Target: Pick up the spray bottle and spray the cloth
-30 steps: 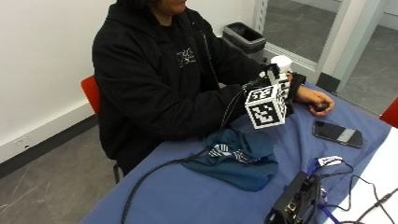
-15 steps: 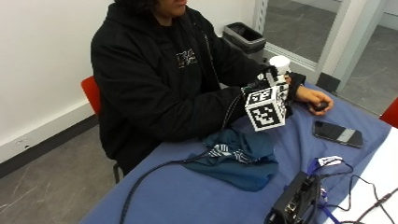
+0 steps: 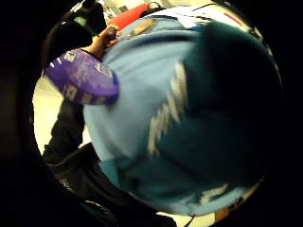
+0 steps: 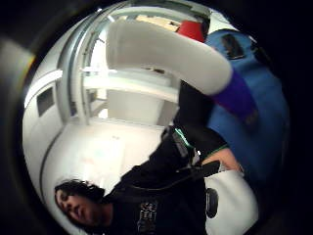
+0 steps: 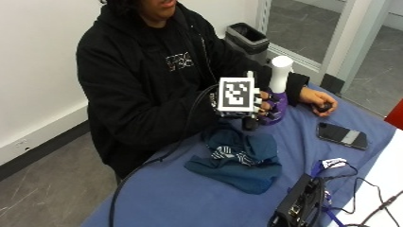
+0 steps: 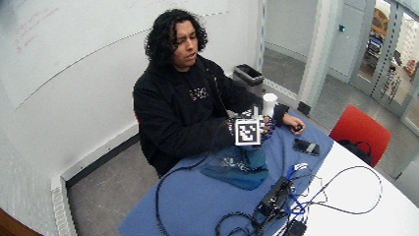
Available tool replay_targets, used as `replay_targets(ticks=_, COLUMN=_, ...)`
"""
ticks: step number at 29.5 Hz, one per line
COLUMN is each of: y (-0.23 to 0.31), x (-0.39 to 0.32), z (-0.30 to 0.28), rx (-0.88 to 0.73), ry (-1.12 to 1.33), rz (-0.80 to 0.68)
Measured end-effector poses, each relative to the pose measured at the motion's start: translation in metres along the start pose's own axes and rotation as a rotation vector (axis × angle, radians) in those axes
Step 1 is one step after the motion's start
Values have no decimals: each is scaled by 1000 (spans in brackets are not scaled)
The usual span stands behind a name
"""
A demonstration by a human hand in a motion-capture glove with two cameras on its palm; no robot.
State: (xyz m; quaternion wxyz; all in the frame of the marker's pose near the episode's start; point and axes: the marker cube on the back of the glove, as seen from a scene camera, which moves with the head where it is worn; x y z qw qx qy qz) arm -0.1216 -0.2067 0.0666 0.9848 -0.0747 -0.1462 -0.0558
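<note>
At centre frame, the gloved right hand (image 5: 267, 101) grips the spray bottle (image 5: 277, 90) upright just above the cloth (image 5: 242, 156) on the worktop (image 5: 189, 198), seemingly poised to spray.

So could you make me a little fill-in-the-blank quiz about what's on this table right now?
1. The gloved right hand grips a spray bottle whose lower part is ____ in colour.
2. The crumpled cloth lying on the blue table is dark ____.
3. The flat dark object lying near the person's bare hand is a ____.
4. Behind the person, on the floor, stands a black ____.

Missing words: purple; teal; phone; bin
</note>
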Motion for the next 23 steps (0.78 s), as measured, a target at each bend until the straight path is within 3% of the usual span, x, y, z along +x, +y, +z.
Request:
replay_targets(ticks=4, y=48, x=11, z=-22, rx=-36, ry=231, rz=90)
replay_targets(ticks=10, y=98, x=36, z=-51, rx=-29, ry=378, rz=154)
replay_targets(ticks=15, y=125, x=54, z=-65, rx=-14, ry=405, rz=227)
replay_targets(ticks=19, y=111, x=53, z=-58, rx=38, ry=382, rz=265)
replay_targets(ticks=23, y=141, x=54, z=-61, rx=-26, ry=392, rz=237)
